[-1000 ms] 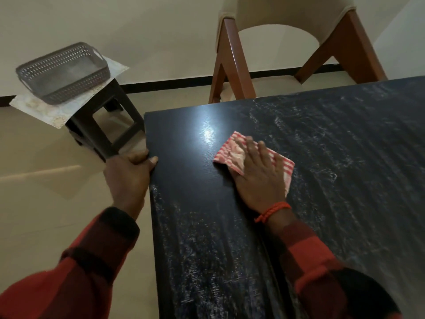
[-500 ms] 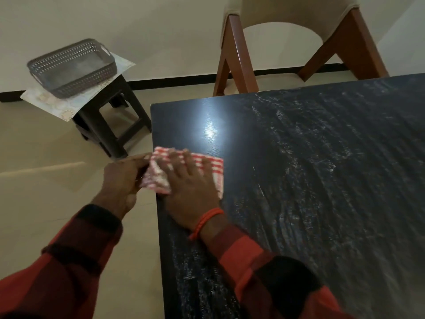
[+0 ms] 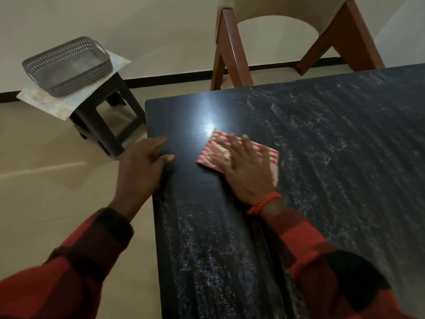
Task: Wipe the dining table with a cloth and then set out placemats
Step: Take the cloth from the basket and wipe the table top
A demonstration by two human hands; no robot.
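Head view: a black rectangular wooden worktop (image 3: 322, 157) with a coarse streaked grain and a bright glare spot near its far left corner fills the right of the frame. On it lies 1 red-and-white striped cloth (image 3: 215, 149), folded to a flat rectangle of soft woven fabric, just right of the glare and near the worktop's left edge. The right hand (image 3: 247, 171) lies flat on the cloth, fingers straight and spread, palm pressing down; its grip is fully open and curled round nothing. An orange braided cord bracelet (image 3: 264, 203) circles that wrist. The left hand (image 3: 140, 166) rests on the worktop's left edge, fingers loosely extended onto the top, its grip open and empty. Both arms wear 2 red-and-black checked flannel sleeves (image 3: 80, 261).

Left of the worktop, on the beige smooth floor (image 3: 46, 180), stands 1 dark square-framed stool (image 3: 108, 125). On it lie pale patterned flat placemats (image 3: 57, 107), corners overhanging; how many are stacked cannot be told. On these sits 1 grey perforated plastic basket (image 3: 66, 65), rectangular with rounded corners. Beyond the worktop's far edge stands 1 chair with brown wooden legs and cream upholstery (image 3: 230, 54).
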